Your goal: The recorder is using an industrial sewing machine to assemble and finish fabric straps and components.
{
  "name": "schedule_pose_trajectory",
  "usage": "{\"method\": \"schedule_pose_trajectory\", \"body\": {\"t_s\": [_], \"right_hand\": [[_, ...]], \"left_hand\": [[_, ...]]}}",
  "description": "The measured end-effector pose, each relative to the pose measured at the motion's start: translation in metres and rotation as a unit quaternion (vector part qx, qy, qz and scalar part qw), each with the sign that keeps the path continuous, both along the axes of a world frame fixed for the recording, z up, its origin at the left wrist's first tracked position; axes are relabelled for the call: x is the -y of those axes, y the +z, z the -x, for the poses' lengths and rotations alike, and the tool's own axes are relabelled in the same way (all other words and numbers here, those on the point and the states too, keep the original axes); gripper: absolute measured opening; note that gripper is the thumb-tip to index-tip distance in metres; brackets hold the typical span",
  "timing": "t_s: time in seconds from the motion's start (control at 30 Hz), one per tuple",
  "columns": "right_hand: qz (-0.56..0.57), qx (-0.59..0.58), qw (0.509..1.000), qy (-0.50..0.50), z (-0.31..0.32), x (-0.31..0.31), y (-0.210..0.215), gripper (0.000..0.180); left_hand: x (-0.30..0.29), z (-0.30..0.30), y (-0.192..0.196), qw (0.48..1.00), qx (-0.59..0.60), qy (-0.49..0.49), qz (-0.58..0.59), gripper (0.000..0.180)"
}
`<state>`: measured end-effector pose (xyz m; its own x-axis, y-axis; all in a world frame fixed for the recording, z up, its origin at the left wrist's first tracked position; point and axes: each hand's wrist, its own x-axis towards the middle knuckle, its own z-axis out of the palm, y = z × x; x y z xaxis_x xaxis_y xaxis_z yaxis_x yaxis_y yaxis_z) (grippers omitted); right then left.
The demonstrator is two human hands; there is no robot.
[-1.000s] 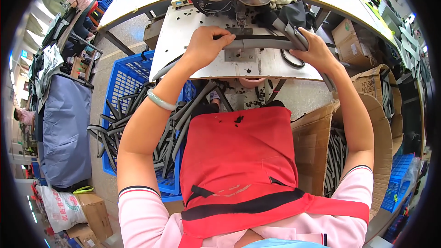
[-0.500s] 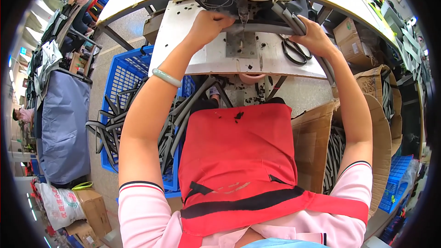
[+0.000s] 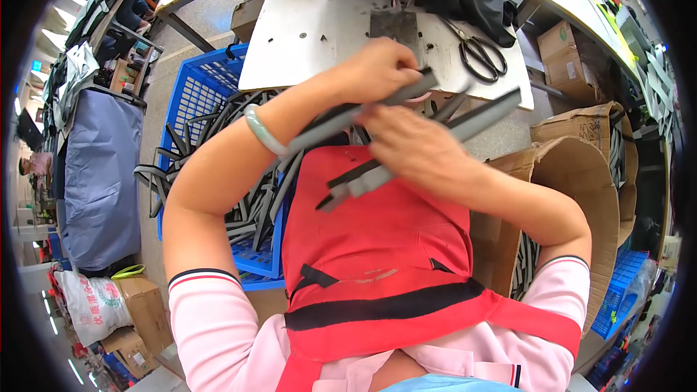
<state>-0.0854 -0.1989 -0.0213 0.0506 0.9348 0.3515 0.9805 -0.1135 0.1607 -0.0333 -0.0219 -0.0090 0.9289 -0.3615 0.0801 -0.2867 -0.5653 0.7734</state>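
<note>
The left hand (image 3: pixel 379 71) has its fingers curled around a grey strip (image 3: pixel 314 131), near its far end. The right hand (image 3: pixel 412 138) grips more grey strips (image 3: pixel 488 112) over the red apron (image 3: pixel 377 232). They look light and bendy; holding the middle should stop drooping.

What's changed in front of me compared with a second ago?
Your left hand and right hand drew back from the metal plate toward your lap and came close together, bringing grey-and-black strips along. The scissors, partly covered before, show more fully on the worktable. The blue crate stayed put.
</note>
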Motion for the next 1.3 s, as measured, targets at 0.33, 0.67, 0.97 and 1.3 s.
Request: {"method": "schedule_pose_trajectory", "body": {"t_s": [0.33,0.67,0.97,1.3], "right_hand": [[0.055,-0.26,0.949,-0.172,-0.041,0.04,-0.005,0.044],[0.057,-0.49,0.793,-0.359,-0.046,0.074,0.026,0.054],[-0.372,-0.469,0.657,-0.458,-0.001,0.201,0.033,0.017],[-0.135,-0.151,0.742,-0.639,0.082,0.308,-0.053,0.069]], "left_hand": [[-0.062,0.031,-0.085,0.947,-0.31,-0.006,0.089,0.021],[-0.036,0.084,-0.113,0.994,-0.079,-0.063,0.037,0.041],[-0.027,0.144,-0.131,0.992,-0.123,0.008,0.013,0.03],[-0.007,0.136,-0.128,0.967,-0.254,0.017,-0.029,0.041]]}}
